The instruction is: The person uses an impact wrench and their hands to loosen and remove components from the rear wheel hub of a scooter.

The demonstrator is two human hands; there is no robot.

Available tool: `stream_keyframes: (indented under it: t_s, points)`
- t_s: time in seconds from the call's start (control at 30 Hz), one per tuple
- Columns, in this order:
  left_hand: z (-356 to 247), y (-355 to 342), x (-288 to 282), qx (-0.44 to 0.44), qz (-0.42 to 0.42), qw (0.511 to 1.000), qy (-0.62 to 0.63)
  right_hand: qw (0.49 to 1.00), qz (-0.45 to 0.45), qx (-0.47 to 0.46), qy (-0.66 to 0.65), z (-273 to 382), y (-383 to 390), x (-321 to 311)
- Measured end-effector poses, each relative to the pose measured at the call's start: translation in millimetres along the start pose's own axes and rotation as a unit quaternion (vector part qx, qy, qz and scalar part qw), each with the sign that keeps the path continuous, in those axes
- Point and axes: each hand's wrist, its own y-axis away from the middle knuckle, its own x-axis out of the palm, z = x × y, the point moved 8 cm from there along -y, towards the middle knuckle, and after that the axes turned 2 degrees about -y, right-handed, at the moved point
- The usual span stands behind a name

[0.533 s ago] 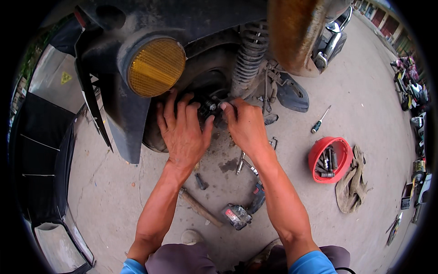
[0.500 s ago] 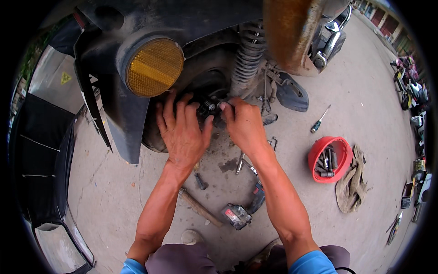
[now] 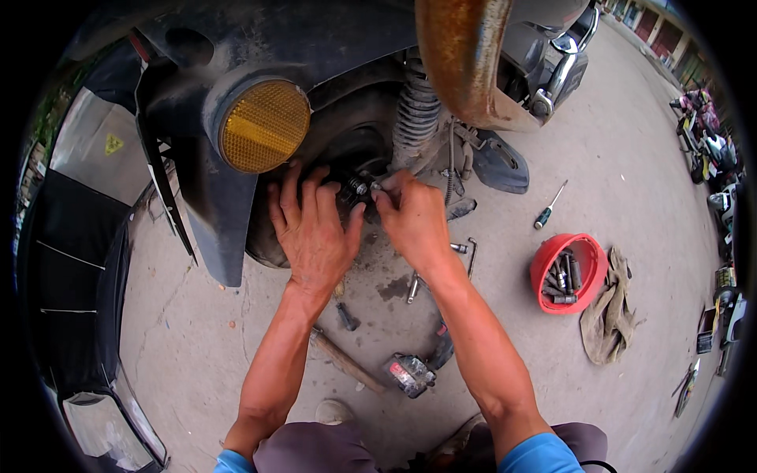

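My left hand rests with its fingers spread against the dark, dirty wheel of a scooter or similar vehicle. Just right of its fingertips, a round metal axle end or bolt sticks out of the wheel's middle. Beside that metal end, my right hand is closed, with thumb and forefinger pinched together. Whatever is between those fingers is too small or hidden to make out. Above the right hand stands a ribbed black shock absorber. A round amber reflector sits on the dark bodywork above the left hand.
On the concrete lie a wooden handle, a battery-powered tool, a wrench and a screwdriver. A red bowl of sockets stands beside a brown glove. A rusty curved panel hangs overhead.
The vehicle's parts sit slightly further left in view. My right hand has shifted a little left, still pinched by the axle end. The left hand stays spread on the wheel.
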Motion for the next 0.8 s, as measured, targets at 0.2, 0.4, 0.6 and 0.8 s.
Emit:
stream_keyframes:
  t_s: [0.2, 0.4, 0.6, 0.8]
  points:
    - [0, 0, 1, -0.002, 0.004, 1.000, -0.004, 0.999, -0.030, -0.026, -0.035, 1, 2, -5]
    - [3, 2, 3, -0.004, 0.009, 1.000, -0.002, 0.999, 0.030, -0.006, 0.024, 2, -4, 5]
    - [0, 0, 2, 0.001, 0.009, 1.000, -0.007, 0.996, -0.044, -0.061, -0.055, 11, 1, -10]
    - [2, 2, 1, 0.002, 0.010, 1.000, -0.016, 0.999, 0.049, 0.013, -0.009, 2, -5, 4]
